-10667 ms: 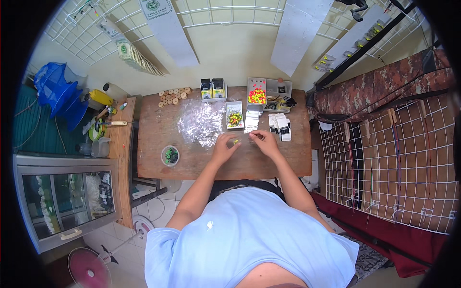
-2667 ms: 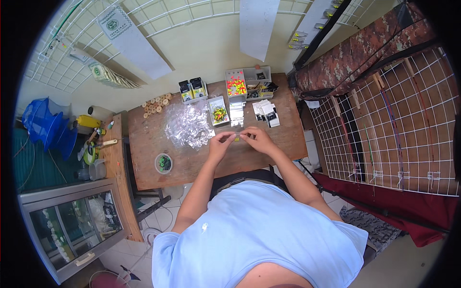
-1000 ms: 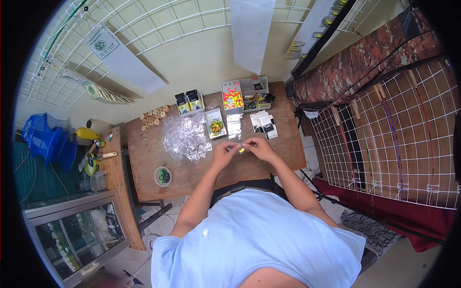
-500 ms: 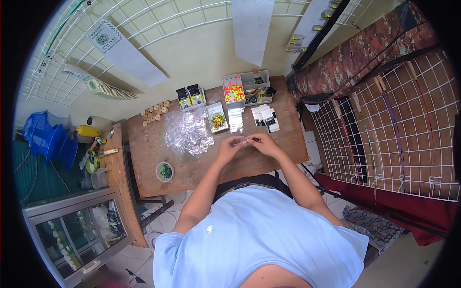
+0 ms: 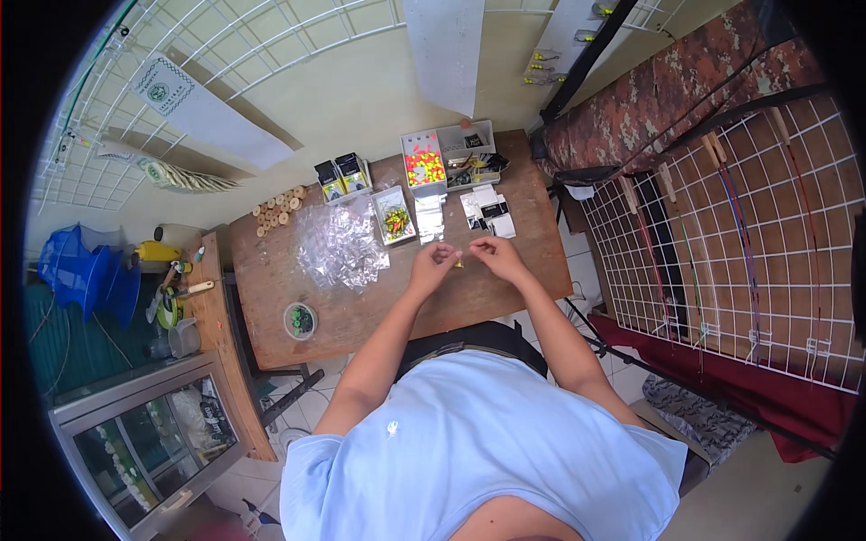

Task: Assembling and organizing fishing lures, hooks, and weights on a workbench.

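The small yellow piece (image 5: 459, 263) between the hands was too tiny to make out clearly, and the palms were largely hidden. The left hand (image 5: 433, 269) had thumb and fingers curled near together beside it; the right hand (image 5: 502, 260), slightly apart, was bent inward, fingertips bunched. Whether either gripped anything, I could not tell. Silvery packets (image 5: 430, 219) lay just beyond the left hand.

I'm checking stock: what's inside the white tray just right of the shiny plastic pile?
The white tray holds a heap of small yellow, red and green pieces. Anything beneath the top ones is covered from view.
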### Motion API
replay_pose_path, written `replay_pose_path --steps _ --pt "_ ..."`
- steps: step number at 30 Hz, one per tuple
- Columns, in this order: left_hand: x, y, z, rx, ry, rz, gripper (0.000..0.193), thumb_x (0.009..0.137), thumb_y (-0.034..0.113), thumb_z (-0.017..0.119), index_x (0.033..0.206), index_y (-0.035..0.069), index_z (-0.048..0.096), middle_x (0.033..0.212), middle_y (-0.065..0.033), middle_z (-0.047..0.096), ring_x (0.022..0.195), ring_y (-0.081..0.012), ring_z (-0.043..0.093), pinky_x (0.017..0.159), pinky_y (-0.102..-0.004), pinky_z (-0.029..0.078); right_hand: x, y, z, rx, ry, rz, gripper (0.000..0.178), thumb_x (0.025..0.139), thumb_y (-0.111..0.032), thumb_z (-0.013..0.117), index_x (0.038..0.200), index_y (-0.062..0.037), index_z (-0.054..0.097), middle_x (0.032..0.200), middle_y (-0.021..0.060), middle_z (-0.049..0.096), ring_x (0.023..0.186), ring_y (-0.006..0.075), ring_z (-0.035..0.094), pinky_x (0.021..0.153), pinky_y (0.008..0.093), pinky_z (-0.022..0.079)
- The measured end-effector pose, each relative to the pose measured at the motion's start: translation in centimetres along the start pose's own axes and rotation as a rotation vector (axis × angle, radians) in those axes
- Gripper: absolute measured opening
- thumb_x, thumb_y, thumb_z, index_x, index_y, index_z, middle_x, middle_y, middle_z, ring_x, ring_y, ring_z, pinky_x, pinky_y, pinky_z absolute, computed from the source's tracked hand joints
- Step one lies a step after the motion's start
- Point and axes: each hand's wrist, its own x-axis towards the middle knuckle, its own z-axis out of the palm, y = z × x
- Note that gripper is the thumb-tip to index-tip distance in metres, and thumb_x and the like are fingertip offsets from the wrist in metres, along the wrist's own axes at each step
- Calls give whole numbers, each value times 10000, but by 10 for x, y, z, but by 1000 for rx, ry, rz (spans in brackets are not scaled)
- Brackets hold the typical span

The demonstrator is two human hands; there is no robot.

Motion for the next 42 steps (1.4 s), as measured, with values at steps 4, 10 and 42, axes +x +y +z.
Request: replay_pose_path --steps 4,10,42 --pt "27 16 11 340 144 -78 355 772 287 790 919 -1 645 812 -56 685 682 -123 627 646 -270 518 35 32 -32 -17 389 -56 226 844 -206 700 980 -25 688 789 54 683 710 123 620 649 283 486" --pt "51 38 21 641 210 -131 438 723 389 782 909 13 656 744 -112 681 721 -281 663 669 -389 513 80 16 -58 -227 576 27 344 747 -291 781 911 -24 640 871 114 673 831 267 649 746 374 504" --pt "95 -7 102 8 212 -291 596 846 258 682 1263 -104 457 1122 -220 602 1025 -308 601 892 -361 478 54 42 -56 -307 442 168 421 634 -144 849 965 5 635 807 94 683 710 174 653 669 303 521"
